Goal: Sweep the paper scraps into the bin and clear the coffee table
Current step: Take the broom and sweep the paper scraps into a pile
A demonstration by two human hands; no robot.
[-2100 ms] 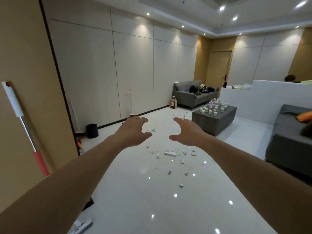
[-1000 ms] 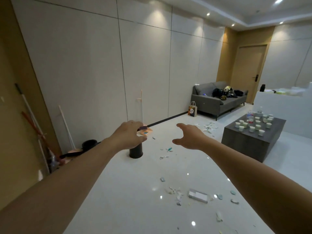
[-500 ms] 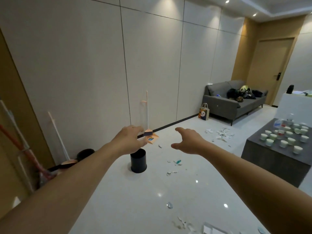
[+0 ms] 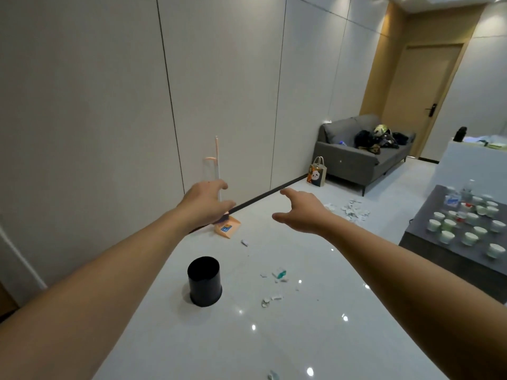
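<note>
Now reaching for the broom [image 4: 217,157] by the wall.

Both hands, left hand [image 4: 206,204] and right hand [image 4: 301,212], are spread, each grip holding nothing; scraps [image 4: 277,277] lie beside the bin [image 4: 204,281]. Best to grasp the handle firmly.

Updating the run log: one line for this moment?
left hand: open, nearing broom | right hand: open | bin: upright | scraps: unswept

Coffee table [image 4: 428,242] cut by right edge (cups [image 4: 466,226] blurred).

We see a black bin [image 4: 204,281] on glossy white floor [image 4: 274,338]; beside the bin, white and teal scraps [image 4: 278,275]; beyond it, orange dustpan [image 4: 227,227], grey sofa [image 4: 356,157], dark grey table [image 4: 428,242].
</note>
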